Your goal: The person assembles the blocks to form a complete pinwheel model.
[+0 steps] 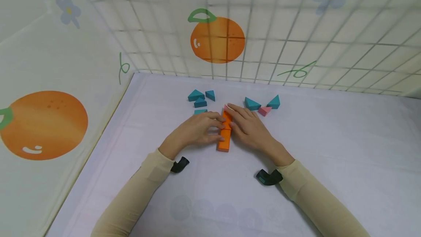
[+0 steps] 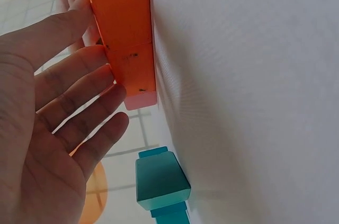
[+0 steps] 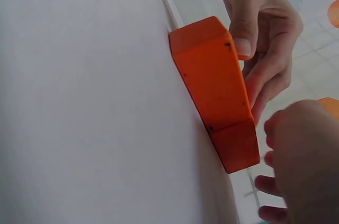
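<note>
Orange blocks [image 1: 224,140], 2 in number, lay end to end on the white table [image 1: 329,138], between the person's hands. Their shared long axis ran away from the person, the far end leaning slightly right and pointing toward the printed curtain [image 1: 217,39]. A seam crossed the row where the 2 met. At the far end sat a pink piece [image 1: 226,107], in line with the row; the left wrist view showed it against the orange end.

Left hand [image 1: 197,129]: on the left side of the row. Fingers relaxed, slightly bent and a little apart, with tips touching the orange side; thumb at the edge of the nearer block.

Right hand [image 1: 250,127]: on the right side, fingers extended, index fingertip at the pink piece, thumb alongside the far block. Its fingertips showed poorly in the right wrist view; thumb contact was probable, not certain.

Surroundings: left of the row's far end, 4 teal blocks [image 1: 200,102] formed a loose cluster, the nearest partly hidden by the left hand. Beyond the right hand's fingers were 2 teal wedges [image 1: 252,104], with 1 pink wedge [image 1: 264,111] between them.
</note>
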Demonstrator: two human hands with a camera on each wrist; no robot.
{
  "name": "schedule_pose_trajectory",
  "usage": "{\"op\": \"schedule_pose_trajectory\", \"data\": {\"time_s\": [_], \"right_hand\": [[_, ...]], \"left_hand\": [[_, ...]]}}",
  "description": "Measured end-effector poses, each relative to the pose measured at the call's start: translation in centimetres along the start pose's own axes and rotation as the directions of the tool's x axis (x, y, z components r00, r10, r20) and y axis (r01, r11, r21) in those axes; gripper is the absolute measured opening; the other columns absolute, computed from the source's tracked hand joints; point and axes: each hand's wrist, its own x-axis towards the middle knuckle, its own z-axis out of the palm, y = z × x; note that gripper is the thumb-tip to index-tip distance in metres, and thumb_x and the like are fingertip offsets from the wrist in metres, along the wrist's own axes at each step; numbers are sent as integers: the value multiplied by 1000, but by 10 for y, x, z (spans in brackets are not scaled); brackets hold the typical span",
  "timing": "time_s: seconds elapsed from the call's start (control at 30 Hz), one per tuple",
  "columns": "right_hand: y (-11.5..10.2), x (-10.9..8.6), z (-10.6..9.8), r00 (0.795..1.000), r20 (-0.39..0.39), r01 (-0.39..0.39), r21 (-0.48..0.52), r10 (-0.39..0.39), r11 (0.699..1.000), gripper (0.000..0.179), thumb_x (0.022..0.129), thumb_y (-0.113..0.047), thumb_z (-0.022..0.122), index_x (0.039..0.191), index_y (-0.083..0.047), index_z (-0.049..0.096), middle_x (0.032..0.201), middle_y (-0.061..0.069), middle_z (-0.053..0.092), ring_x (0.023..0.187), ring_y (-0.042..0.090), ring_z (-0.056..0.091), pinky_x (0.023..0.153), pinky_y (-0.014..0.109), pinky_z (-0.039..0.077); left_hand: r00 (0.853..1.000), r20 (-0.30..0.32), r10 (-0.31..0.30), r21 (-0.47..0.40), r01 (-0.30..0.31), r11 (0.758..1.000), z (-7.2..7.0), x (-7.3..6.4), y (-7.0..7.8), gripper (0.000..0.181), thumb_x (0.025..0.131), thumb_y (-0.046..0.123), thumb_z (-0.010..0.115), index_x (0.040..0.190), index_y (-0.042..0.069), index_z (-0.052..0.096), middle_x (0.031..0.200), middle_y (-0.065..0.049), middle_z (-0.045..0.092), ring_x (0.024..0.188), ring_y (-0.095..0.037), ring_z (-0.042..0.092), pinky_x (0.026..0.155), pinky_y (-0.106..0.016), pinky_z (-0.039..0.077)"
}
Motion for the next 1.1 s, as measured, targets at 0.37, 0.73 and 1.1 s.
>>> {"op": "schedule_pose_trajectory", "data": {"time_s": [0.37,0.73,1.1], "right_hand": [[-6,-4,-21,956,-170,-271,-213,238,939,46,93,-18,54,136,-1,52,139,20,49,123,39,49,98,55,41],[-1,-5,-18,925,-203,-370,-279,322,886,47,92,-18,53,132,7,54,130,22,54,121,38,48,101,53,38],[3,-3,-16,964,-145,-256,-264,225,930,47,94,-20,56,136,2,55,136,16,56,127,35,49,102,54,37]], "left_hand": [[1000,-21,7,-8,-7,1000,3,0,-1,34,83,36,78,106,10,76,118,0,67,113,-15,62,100,-28,50],[1000,-9,-14,-1,14,1000,1,0,0,35,83,36,78,107,11,76,119,1,67,114,-15,62,101,-28,50],[1000,0,-14,12,14,1000,0,0,0,36,84,38,77,109,12,76,119,2,67,114,-15,62,101,-29,50]]}}
